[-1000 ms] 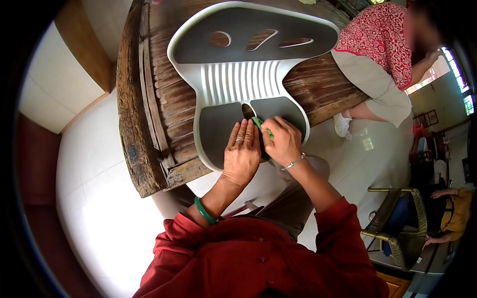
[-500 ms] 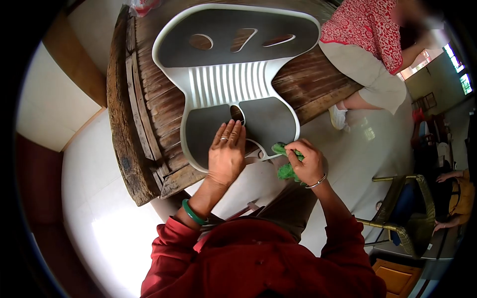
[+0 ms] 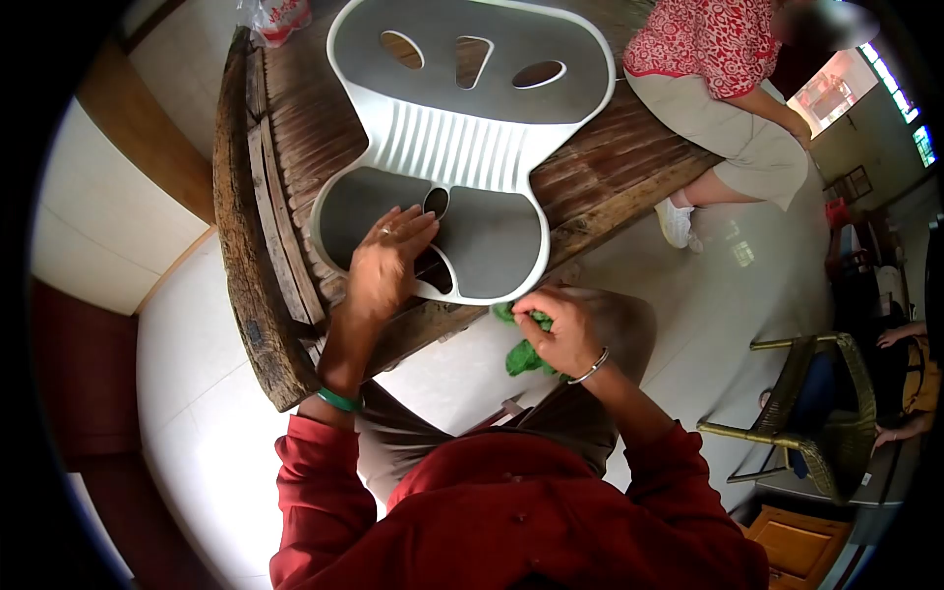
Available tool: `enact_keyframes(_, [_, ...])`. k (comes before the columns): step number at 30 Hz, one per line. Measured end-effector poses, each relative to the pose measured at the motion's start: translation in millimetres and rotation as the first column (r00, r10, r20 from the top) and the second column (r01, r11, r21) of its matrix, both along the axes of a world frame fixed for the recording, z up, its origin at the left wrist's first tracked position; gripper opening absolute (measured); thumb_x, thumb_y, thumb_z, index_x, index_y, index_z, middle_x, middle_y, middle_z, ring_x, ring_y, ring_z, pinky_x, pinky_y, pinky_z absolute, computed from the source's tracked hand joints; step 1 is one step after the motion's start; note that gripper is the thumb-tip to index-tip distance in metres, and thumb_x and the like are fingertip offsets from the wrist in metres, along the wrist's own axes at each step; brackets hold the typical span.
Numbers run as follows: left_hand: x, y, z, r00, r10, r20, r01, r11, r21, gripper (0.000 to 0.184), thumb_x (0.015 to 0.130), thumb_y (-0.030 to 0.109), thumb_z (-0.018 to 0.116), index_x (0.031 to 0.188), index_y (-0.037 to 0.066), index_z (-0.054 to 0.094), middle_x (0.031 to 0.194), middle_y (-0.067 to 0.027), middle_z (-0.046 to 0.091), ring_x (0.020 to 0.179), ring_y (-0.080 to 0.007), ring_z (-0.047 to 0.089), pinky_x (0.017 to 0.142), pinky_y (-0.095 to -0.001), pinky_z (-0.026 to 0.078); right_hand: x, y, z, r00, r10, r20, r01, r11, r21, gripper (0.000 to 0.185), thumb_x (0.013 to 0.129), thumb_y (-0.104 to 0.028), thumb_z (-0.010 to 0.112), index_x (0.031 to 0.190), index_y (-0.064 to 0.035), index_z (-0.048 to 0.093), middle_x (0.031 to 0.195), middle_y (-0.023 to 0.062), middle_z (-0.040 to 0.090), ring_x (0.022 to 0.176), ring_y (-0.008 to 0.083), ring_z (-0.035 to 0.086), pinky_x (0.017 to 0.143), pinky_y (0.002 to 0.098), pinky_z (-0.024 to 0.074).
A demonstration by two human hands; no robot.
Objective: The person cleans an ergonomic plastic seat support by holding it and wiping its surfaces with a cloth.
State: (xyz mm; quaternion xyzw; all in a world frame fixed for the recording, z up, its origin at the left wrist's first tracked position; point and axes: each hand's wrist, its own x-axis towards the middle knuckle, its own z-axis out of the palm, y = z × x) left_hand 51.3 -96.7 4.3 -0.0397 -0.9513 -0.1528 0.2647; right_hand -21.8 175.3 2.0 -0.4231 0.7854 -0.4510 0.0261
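Observation:
A white plastic seat frame [image 3: 447,147] with grey pads and several cut-out holes lies on the slatted wooden bench [image 3: 600,177]. Its ribbed middle joins a wide far part and a nearer part. My left hand [image 3: 385,261] rests on the left side of the nearer part, beside the small oval hole, fingers stretched out and slightly blurred. Just off the near rim, my right hand [image 3: 562,332] is closed on a green cloth [image 3: 524,358], which hangs below the fingers. A green bangle is on my left wrist and a silver one on my right.
A thick rough beam [image 3: 258,256] edges the bench at left. A clear bag with red print [image 3: 278,20] lies at the top left. A person in a red patterned top [image 3: 698,44] sits at the far right. Another person's hand [image 3: 897,433] shows near a woven chair [image 3: 836,423].
The seat frame has turned and shifted on the bench. My left hand has moved left with it, and my right hand has drawn the green cloth off the pad to beyond the near rim.

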Motion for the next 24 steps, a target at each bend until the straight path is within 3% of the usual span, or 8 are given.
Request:
enact_keyframes(2, [10, 14, 4, 1.000, 0.029, -0.012, -0.028, 1.000, 0.003, 0.060, 0.061, -0.001, 0.068, 0.121, 0.001, 0.066, 0.129, -0.0144, 0.064, 0.125, -0.0309, 0.058, 0.112, -0.0448, 0.041, 7, -2, -2, 1.000, 0.029, -0.006, -0.029, 0.999, 0.038, 0.008, 0.080, -0.007, 0.071, 0.087, -0.0074, 0.066, 0.085, 0.0098, 0.068, 0.076, 0.0302, 0.067, 0.066, 0.0376, 0.0523])
enact_keyframes(6, [11, 58, 2, 0.991, 0.099, -0.091, -0.097, 0.995, 0.030, 0.049, 0.072, -0.001, 0.067, 0.120, 0.001, 0.067, 0.127, -0.0163, 0.065, 0.123, -0.0325, 0.060, 0.110, -0.0468, 0.043, 10, 2, 2, 0.990, 0.087, 0.111, -0.098, 0.991, 0.091, 0.008, 0.082, -0.009, 0.072, 0.088, -0.0074, 0.068, 0.086, 0.0090, 0.070, 0.078, 0.0284, 0.068, 0.067, 0.0364, 0.0529])
enact_keyframes(9, [8, 88, 10, 0.998, 0.018, -0.058, -0.011, 0.994, 0.113, 0.053, 0.081, 0.014, 0.072, 0.132, 0.004, 0.060, 0.137, -0.0177, 0.058, 0.129, -0.0323, 0.055, 0.113, -0.0462, 0.039, 4, 12, 2, 0.966, 0.135, 0.220, -0.165, 0.978, 0.126, 0.009, 0.082, -0.011, 0.073, 0.089, -0.0062, 0.070, 0.087, 0.0083, 0.072, 0.078, 0.0258, 0.069, 0.069, 0.0340, 0.0529])
enact_keyframes(11, [2, 98, 11, 1.000, 0.006, -0.020, -0.003, 0.989, 0.148, 0.073, 0.077, 0.023, 0.077, 0.144, 0.010, 0.049, 0.143, -0.0151, 0.053, 0.129, -0.0330, 0.053, 0.109, -0.0459, 0.041, 0, 19, 12, 0.911, 0.218, 0.349, -0.273, 0.955, 0.117, 0.010, 0.082, -0.010, 0.073, 0.091, -0.0050, 0.071, 0.088, 0.0087, 0.072, 0.078, 0.0230, 0.069, 0.071, 0.0318, 0.0526])
enact_keyframes(15, [-14, 107, 6, 0.998, 0.041, 0.041, -0.044, 0.997, 0.071, 0.073, 0.078, 0.027, 0.077, 0.145, 0.020, 0.051, 0.147, -0.0104, 0.049, 0.127, -0.0284, 0.051, 0.105, -0.0441, 0.040, -7, 32, 38, 0.793, 0.243, 0.559, -0.351, 0.932, 0.093, 0.011, 0.086, -0.008, 0.071, 0.095, -0.0020, 0.071, 0.088, 0.0070, 0.072, 0.083, 0.0145, 0.066, 0.077, 0.0278, 0.0502])
enact_keyframes(17, [-18, 108, -7, 0.998, 0.041, 0.050, -0.037, 0.996, -0.076, 0.068, 0.080, 0.027, 0.075, 0.144, 0.020, 0.052, 0.147, -0.0089, 0.049, 0.129, -0.0268, 0.049, 0.106, -0.0444, 0.038, -14, 38, 60, 0.729, 0.186, 0.659, -0.297, 0.953, 0.060, 0.011, 0.088, -0.007, 0.070, 0.098, -0.0014, 0.071, 0.092, 0.0029, 0.070, 0.091, 0.0096, 0.063, 0.081, 0.0251, 0.0482])
enact_keyframes(19, [-14, 108, -6, 0.998, 0.025, 0.056, -0.021, 0.997, -0.070, 0.062, 0.082, 0.024, 0.072, 0.141, 0.019, 0.055, 0.147, -0.0085, 0.050, 0.130, -0.0272, 0.049, 0.107, -0.0451, 0.038, -21, 37, 74, 0.770, 0.127, 0.625, -0.145, 0.989, -0.022, 0.011, 0.089, -0.006, 0.069, 0.098, -0.0004, 0.071, 0.092, 0.0022, 0.069, 0.090, 0.0090, 0.062, 0.081, 0.0246, 0.0488])
enact_keyframes(24, [14, 87, 7, 0.997, -0.017, 0.074, 0.017, 1.000, -0.004, 0.050, 0.080, 0.013, 0.069, 0.130, 0.014, 0.063, 0.140, -0.0106, 0.056, 0.130, -0.0297, 0.051, 0.108, -0.0447, 0.039, -49, 19, 68, 0.908, -0.120, 0.401, 0.187, 0.973, -0.132, 0.010, 0.090, -0.006, 0.068, 0.097, 0.0007, 0.071, 0.091, 0.0014, 0.069, 0.085, 0.0073, 0.060, 0.078, 0.0234, 0.0481])
